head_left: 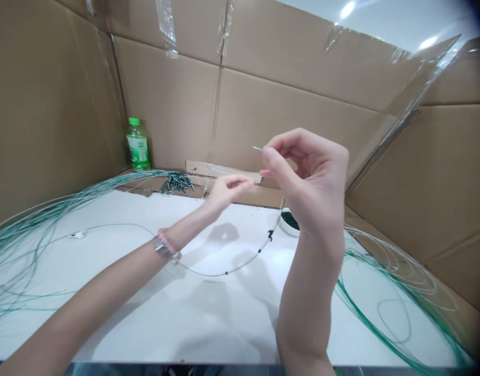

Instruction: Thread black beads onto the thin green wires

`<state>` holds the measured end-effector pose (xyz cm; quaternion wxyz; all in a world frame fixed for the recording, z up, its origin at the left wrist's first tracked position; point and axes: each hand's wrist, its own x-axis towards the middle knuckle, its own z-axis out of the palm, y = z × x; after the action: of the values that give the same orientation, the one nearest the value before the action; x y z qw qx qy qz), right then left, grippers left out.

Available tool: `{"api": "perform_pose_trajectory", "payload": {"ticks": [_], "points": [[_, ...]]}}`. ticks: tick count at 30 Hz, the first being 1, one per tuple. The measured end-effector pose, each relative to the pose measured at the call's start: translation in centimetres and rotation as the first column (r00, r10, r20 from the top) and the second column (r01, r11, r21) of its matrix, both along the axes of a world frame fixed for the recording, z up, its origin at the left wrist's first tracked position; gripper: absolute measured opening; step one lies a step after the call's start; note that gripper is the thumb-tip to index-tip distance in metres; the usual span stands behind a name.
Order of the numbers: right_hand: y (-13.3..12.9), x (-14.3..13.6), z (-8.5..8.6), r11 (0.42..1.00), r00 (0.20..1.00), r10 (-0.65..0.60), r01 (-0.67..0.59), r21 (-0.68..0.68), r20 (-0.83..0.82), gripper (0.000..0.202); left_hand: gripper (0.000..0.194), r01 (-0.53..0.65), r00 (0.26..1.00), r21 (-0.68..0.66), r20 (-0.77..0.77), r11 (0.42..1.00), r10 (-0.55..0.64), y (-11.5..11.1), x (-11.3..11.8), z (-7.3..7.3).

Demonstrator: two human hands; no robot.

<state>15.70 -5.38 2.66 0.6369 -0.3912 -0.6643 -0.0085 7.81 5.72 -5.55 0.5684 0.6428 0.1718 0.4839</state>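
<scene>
My right hand [306, 167] is raised above the table, thumb and forefinger pinched on a thin green wire whose pale tip [258, 148] sticks out to the left. Below that hand the wire [243, 265] hangs in a curve towards the left, with several small dark beads [270, 235] strung along it. Lower and further left is my left hand [230, 192], its fingers pressed together and slightly blurred; what they hold, if anything, cannot be made out. Partly behind my right wrist stands a white bowl [289, 225] of tiny dark beads.
Bundled green wires [47, 224] spread over the left side, with a dark tangled clump [177, 181] at their far end. More coiled wire [400, 292] lies at right. A green bottle [138, 146] stands in the back left corner. Cardboard walls [294, 104] enclose the white table [232, 324].
</scene>
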Motion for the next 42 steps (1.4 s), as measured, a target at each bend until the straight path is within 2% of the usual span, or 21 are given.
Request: {"api": "perform_pose_trajectory", "payload": {"ticks": [2,5,7,10,17,25,30,42], "points": [[-0.1,-0.5,-0.1,0.999,0.999,-0.037,0.036,0.010,0.007,0.014,0.030,0.012,0.993,-0.051,0.114,0.999,-0.006,-0.1,-2.6,1.5],[0.0,-1.5,-0.5,0.998,0.997,-0.057,0.057,-0.003,0.043,0.012,0.022,0.150,0.948,-0.073,0.295,0.986,-0.122,-1.2,-5.6,3.5],[0.1,-2.0,-0.8,0.999,0.998,-0.032,0.033,-0.012,0.061,0.011,0.017,0.227,0.920,-0.020,0.333,0.974,-0.208,-2.2,-6.6,4.4],[-0.1,-2.7,-1.2,1.000,0.998,0.018,-0.018,-0.010,0.062,0.011,0.017,0.267,0.909,0.009,0.331,0.964,-0.254,-3.3,-7.3,5.1],[-0.8,-3.8,-1.4,0.996,0.999,0.023,-0.026,0.081,0.036,0.019,0.017,0.203,0.936,0.014,0.289,0.979,-0.198,-3.8,-7.6,5.1],[-0.9,-3.7,-1.4,0.991,0.995,-0.029,0.017,0.129,0.092,0.020,0.011,0.204,0.934,0.093,0.280,0.975,-0.222,-3.7,-7.7,5.2],[-1.1,-3.5,-1.3,0.993,0.990,-0.040,0.024,0.113,0.137,0.021,0.006,0.200,0.931,0.209,0.263,0.957,-0.252,-3.3,-7.7,5.2],[-1.1,-3.2,-1.0,0.997,0.982,-0.021,0.006,0.078,0.190,0.021,0.009,0.181,0.948,0.232,0.217,0.956,-0.232,-3.0,-7.8,5.1]]}}
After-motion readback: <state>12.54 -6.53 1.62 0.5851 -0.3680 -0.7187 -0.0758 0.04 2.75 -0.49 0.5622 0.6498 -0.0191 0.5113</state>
